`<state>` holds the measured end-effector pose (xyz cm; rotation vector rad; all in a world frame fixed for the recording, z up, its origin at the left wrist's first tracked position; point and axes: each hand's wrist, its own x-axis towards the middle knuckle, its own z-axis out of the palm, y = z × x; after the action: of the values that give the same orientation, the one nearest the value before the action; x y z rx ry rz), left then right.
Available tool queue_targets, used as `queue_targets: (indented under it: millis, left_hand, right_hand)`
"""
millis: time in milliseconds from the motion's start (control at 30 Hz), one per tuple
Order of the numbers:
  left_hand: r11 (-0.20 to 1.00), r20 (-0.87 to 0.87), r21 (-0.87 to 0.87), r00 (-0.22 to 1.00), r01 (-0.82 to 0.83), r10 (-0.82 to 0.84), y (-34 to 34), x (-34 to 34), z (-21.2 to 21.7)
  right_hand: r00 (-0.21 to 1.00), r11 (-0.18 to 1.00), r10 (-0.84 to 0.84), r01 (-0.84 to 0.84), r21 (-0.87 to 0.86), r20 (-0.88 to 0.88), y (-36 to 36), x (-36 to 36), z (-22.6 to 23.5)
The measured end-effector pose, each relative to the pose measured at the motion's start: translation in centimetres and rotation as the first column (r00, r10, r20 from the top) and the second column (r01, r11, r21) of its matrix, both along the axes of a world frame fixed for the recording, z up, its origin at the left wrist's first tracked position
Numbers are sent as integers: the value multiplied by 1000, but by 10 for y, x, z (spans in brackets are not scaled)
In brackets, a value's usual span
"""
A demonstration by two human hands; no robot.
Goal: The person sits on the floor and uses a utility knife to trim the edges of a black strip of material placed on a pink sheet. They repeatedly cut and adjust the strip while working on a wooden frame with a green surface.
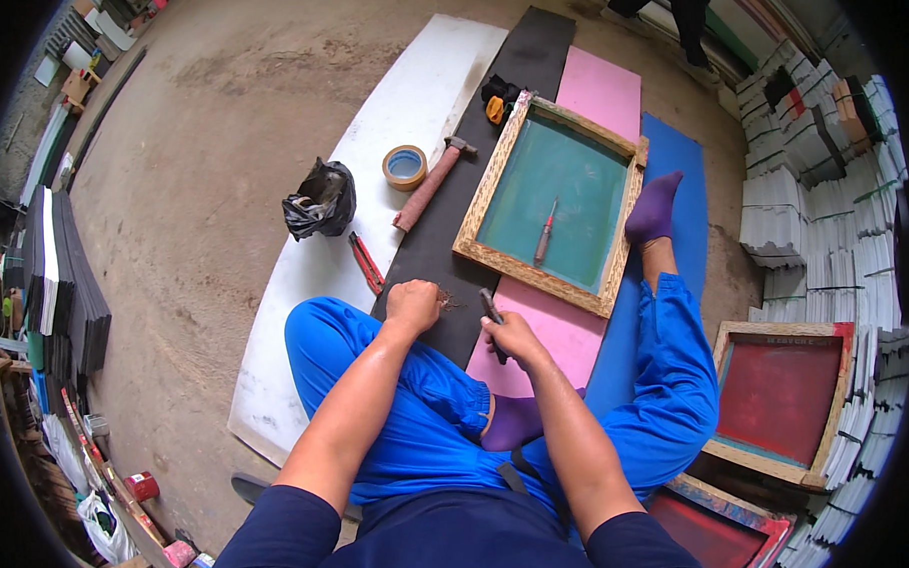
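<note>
My left hand (413, 307) is closed in a fist over the black sheet, beside a small pile of thin brownish bits (447, 300); what it holds, if anything, is hidden. My right hand (516, 338) grips a slim dark hand tool (489, 307) upright above the pink sheet; its exact kind is unclear. Just beyond lies a wooden screen-printing frame (483, 250) with green mesh, and a screwdriver (544, 241) rests on the mesh. My purple-socked foot (654, 209) touches the frame's right side. A red utility knife (367, 264) lies left of my left hand.
A hammer (433, 185) with a wrapped handle, a tape roll (404, 168) and a black plastic bag (321, 200) lie further off. Red-mesh frames (779, 398) lean at right, by stacked white sheets (834, 271). A person (670, 6) in dark trousers stands at the back.
</note>
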<state>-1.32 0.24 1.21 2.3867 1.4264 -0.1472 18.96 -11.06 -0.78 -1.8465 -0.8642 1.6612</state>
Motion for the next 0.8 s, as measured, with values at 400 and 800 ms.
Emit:
queue_targets:
  millis: [400,800]
  left_hand:
    - [954,325,281,925,105,-198,-16,32,-6]
    - [960,399,257,893,108,-207,-13,37,-14]
  right_hand:
    - [934,998,-52,64,-20,355,26,50,21]
    - [936,990,21,28,-136,350,44,48,35]
